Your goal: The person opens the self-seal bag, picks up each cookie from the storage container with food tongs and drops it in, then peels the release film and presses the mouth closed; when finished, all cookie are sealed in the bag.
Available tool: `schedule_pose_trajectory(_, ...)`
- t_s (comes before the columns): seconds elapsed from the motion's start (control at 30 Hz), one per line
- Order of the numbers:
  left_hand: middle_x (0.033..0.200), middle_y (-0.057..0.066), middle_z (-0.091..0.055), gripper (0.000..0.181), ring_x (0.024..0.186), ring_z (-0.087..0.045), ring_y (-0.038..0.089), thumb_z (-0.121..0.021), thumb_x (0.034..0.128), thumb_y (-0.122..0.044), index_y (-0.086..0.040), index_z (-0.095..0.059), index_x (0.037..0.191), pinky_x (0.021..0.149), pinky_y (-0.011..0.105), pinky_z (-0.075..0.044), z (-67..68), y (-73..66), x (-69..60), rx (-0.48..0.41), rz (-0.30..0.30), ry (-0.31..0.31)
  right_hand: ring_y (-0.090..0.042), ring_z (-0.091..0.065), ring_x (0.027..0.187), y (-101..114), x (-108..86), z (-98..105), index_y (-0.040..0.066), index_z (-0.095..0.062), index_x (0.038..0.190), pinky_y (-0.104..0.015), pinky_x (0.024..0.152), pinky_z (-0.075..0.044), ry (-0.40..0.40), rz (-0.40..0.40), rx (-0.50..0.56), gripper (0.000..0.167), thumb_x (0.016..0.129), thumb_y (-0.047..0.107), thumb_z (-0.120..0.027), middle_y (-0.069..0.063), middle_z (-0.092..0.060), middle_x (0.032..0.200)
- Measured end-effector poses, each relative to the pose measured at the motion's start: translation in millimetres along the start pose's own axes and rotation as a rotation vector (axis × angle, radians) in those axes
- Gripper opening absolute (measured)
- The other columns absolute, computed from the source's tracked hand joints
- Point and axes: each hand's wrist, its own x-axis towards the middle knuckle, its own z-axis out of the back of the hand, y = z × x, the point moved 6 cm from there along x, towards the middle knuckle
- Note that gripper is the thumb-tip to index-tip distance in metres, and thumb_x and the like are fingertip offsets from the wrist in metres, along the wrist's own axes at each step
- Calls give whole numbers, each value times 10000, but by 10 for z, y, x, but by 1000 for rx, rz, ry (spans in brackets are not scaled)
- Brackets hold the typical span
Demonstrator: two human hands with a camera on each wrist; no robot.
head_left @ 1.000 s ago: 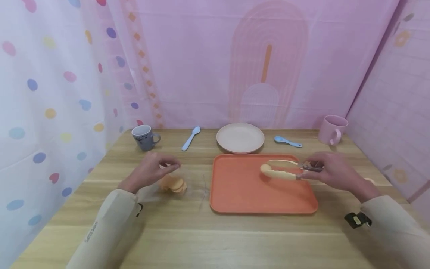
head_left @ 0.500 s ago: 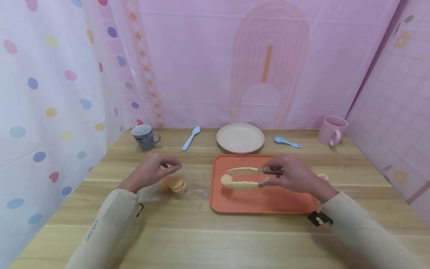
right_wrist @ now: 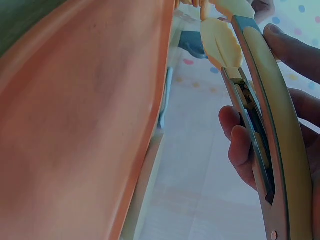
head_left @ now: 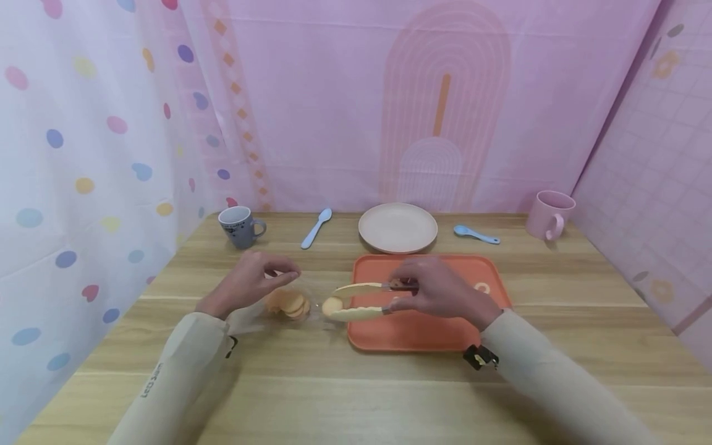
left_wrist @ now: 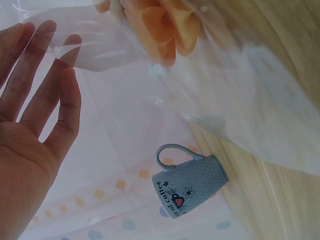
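Observation:
My left hand [head_left: 256, 278] pinches the upper edge of a clear plastic bag [left_wrist: 225, 100] on the left of the table. Several thin, round orange slices [head_left: 292, 304] lie inside it; their exact kind I cannot tell. My right hand [head_left: 436, 289] grips a pair of tongs [head_left: 358, 314] with cream scalloped tips and metal handles. Between the tips is one round, pale yellow piece [head_left: 332, 306], held just left of the orange tray [head_left: 414, 337], close to the bag's right side. A small pale ring [head_left: 481, 288] shows on the tray, right of my right hand.
A beige plate [head_left: 397, 228] stands behind the tray, with a light blue spoon [head_left: 316, 230] to its left and a shorter blue spoon [head_left: 476, 235] to its right. A grey mug [head_left: 239, 228] is at back left, a pink mug [head_left: 549, 215] at back right.
My right hand has carried the tongs and the round piece leftward, from over the tray to beside the bag. My left hand has stayed in place.

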Motion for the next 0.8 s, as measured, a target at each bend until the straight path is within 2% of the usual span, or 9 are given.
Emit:
schedule_pose_trajectory(0.07, 976, 14, -796, 110, 923, -756, 186, -694, 937, -118, -91, -781, 998, 788, 363, -603, -3, -8, -4, -3, -2, -3, -162, -603, 730, 12, 39, -34, 203, -756, 982, -209, 651, -466, -1, 8, -4, 296, 780, 395, -856, 13, -714, 850)
schedule_pose_trajectory(0.2, 972, 19, -797, 104, 920, -757, 190, -696, 932, -118, -103, -784, 986, 784, 351, -600, 8, -24, -5, -6, -8, -5, -124, -549, 692, 42, 118, -91, 212, -743, 941, -201, 624, -426, -20, 29, -4, 261, 787, 392, -852, 37, -665, 782)
schedule_pose_trajectory(0.43, 962, 9, -796, 95, 905, -755, 171, -698, 933, -113, -119, -781, 979, 757, 280, -588, 18, -7, -13, -4, -19, -4, -66, -428, 629, 40, 166, -162, 159, -668, 812, -196, 597, -348, -34, 55, 20, 280, 800, 375, -845, -65, -580, 684)
schedule_pose_trajectory(0.6, 955, -2, -795, 92, 894, -753, 154, -703, 934, -123, -135, -780, 983, 743, 244, -573, 38, 15, -27, -4, -20, -23, -61, -457, 641, -23, 114, -201, 152, -719, 884, -193, 606, -387, 2, 9, 21, 247, 816, 360, -835, -44, -618, 721)
schedule_pose_trajectory(0.8, 942, -10, -795, 85, 890, -758, 160, -709, 933, -137, -146, -782, 976, 757, 297, -593, 35, -3, -6, -1, -24, -37, -94, -529, 690, -9, 142, -257, 154, -765, 988, -194, 633, -432, 13, -8, 45, 308, 797, 382, -845, 7, -713, 841)
